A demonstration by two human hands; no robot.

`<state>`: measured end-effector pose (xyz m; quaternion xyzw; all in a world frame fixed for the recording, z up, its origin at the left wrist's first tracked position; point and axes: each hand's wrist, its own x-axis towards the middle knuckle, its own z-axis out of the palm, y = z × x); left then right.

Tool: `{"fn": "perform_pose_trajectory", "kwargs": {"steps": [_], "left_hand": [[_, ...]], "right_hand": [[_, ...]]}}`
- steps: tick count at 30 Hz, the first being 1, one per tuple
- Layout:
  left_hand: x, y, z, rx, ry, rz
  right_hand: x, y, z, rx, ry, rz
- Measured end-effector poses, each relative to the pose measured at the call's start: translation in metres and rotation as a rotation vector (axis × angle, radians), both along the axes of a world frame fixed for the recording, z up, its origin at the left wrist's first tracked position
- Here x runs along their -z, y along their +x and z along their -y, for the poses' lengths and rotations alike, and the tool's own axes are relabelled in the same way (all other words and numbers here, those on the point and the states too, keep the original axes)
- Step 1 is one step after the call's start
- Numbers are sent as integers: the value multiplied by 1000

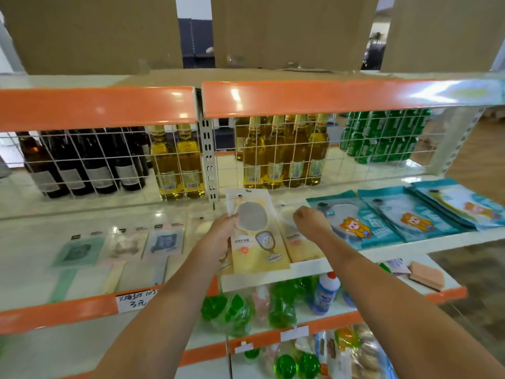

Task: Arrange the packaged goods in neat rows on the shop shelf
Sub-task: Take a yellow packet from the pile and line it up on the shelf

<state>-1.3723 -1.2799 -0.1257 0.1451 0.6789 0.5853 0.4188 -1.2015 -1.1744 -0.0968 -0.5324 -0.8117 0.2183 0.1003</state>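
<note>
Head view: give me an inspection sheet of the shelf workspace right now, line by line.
Surface: white shelf with orange edge strip.
Job's things: yellow package held up off the shelf; second yellow package lying beside it; teal packages in an overlapping row to the right; pale packages lying to the left.
Clutter: nothing seen.
Grippers: left hand grips the yellow package; right hand, fingers curled, over the second one; contact unclear.
Cables: nothing seen.
Surroundings: bottles behind wire mesh; cardboard boxes above.

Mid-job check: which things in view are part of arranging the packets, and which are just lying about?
Job: yellow packet in left hand; second yellow packet under right hand; teal packets.
Lying about: bottles, green cans, sponge.
</note>
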Motion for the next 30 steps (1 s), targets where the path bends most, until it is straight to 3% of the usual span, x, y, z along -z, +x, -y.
{"fn": "perform_pose_trajectory", "kwargs": {"steps": [5,9,23,30], "left_hand": [[18,-24,-10,33,-21,9],[8,-24,-5,43,-9,36],[-3,-26,-8,61,-79,-96],[-1,-33,5,5,-165,-235]], "right_hand": [[5,-33,-1,96,-368,-411],[3,-53,0,135,-605,-530],[11,-66,-30,-10,-734,-680],[16,-64,-35,0,-684,-604]]}}
